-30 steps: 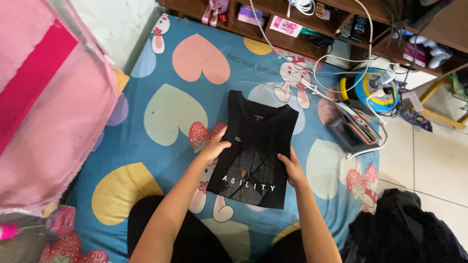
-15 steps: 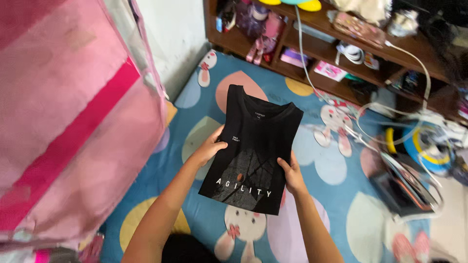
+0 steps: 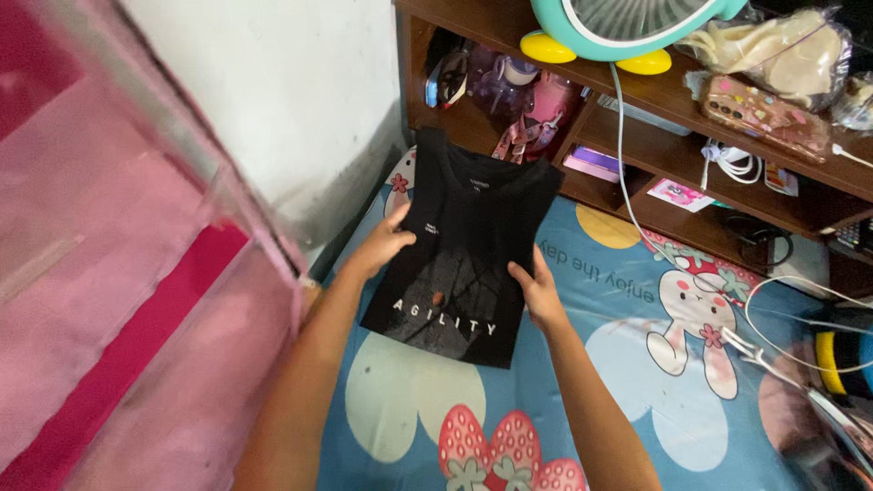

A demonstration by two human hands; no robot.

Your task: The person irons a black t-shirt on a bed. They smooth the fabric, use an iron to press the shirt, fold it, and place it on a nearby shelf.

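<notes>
Holding a folded black T-shirt up off the bed, one hand on each long edge.

The left hand pinches the shirt's left edge, thumb laid over the front and the other fingers hidden behind the cloth; the right hand closes its grip on the right edge the same way, a little lower down. The shirt hangs flat and slightly tilted, collar pointing away toward the wooden shelf unit, white lettering near its lower edge. Below the shirt lies the blue sheet printed with hearts, rabbits and strawberries. Left of the shirt stands a pink fabric wardrobe against the white wall. On the shelf top above the shirt sits a teal fan with yellow feet.
</notes>
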